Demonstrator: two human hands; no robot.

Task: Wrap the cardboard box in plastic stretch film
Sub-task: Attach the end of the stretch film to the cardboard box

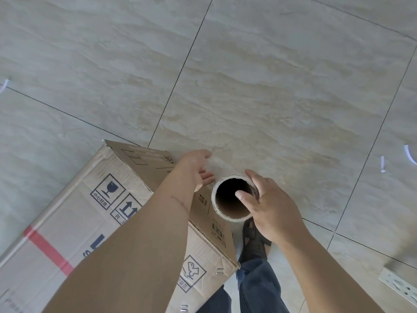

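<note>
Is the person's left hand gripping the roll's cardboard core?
No: the left hand is open beside the roll's cardboard core, while the right hand grips its rim, thumb inside.

floor tiles (259, 86): stone-look ceramic, smooth, soft sheen, thin dark grout lines
cardboard box (74, 222): plain brown corrugated card, matt, edges kinda scuffed and creased, a strip of red tape, metal staples
film roll core (225, 216): thick paper tube, matt, rim a bit frayed
jeans (259, 288): dark blue denim
sandal (253, 241): dark, matt

Brown cardboard box (74, 213) on floor, red tape, film roll (220, 213) upright beside it
</note>
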